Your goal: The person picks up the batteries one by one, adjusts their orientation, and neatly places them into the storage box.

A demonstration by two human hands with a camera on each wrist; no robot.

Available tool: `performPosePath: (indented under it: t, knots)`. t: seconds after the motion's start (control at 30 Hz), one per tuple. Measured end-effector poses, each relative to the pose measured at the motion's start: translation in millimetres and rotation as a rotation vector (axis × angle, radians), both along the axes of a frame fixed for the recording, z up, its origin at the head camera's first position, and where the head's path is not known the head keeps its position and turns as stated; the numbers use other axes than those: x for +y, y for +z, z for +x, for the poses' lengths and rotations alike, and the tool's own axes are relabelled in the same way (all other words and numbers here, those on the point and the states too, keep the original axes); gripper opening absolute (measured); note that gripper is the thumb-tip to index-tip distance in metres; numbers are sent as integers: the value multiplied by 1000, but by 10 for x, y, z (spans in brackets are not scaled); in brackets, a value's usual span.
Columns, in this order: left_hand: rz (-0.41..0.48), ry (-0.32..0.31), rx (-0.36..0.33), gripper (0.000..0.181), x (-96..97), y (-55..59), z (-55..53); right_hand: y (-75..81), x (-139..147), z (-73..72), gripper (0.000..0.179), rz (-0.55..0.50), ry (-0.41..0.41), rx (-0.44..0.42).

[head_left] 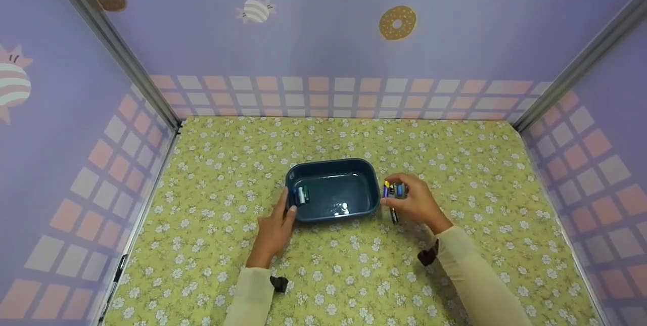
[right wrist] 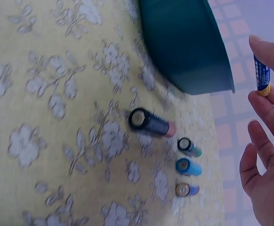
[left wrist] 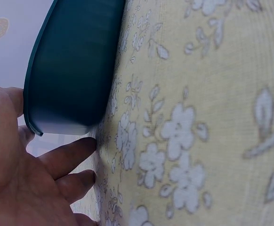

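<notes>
Between my right thumb and index finger, a small blue battery with a yellow end [right wrist: 262, 77] is pinched, with my right hand [head_left: 417, 199] just off the right end of a dark teal plastic basin [head_left: 336, 192]. Below that hand in the right wrist view, several batteries stand upright on the cloth: a black one [right wrist: 149, 123], a green-and-black one [right wrist: 189, 147], a light blue one [right wrist: 189, 166] and a purple one with a gold end [right wrist: 187, 189]. My left hand [head_left: 275, 230] rests at the basin's left corner, thumb at the rim, its other fingers loosely extended. A few batteries [head_left: 302, 195] sit inside at the left.
A yellow flowered cloth [head_left: 333, 275] covers the table under everything. Purple walls [head_left: 323, 43] with a pink and white checked band enclose it at the back and both sides. Metal posts [head_left: 561, 58] mark the back corners.
</notes>
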State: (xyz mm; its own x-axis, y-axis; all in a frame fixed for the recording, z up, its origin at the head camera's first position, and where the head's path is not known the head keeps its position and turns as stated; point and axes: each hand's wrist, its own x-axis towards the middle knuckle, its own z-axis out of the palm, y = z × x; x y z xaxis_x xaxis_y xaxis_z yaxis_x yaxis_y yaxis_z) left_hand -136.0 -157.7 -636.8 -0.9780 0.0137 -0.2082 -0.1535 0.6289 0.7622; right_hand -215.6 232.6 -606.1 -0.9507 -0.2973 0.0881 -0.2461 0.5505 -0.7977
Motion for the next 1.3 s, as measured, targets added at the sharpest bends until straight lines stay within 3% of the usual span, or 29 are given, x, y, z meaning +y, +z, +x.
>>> performPosePath:
  t: [0.5,0.93,1.3]
  knots:
    - [-1,-8,-9,65,-2,0,-1,121,-317,-129,59,-29,78,91]
    - [-1,-4,10,67,6,-6,3,177,-571,-186,58,-9,81,89]
    - [-19,-15,7,67,2,-19,-18,205,-801,-287,61,-76,126,66]
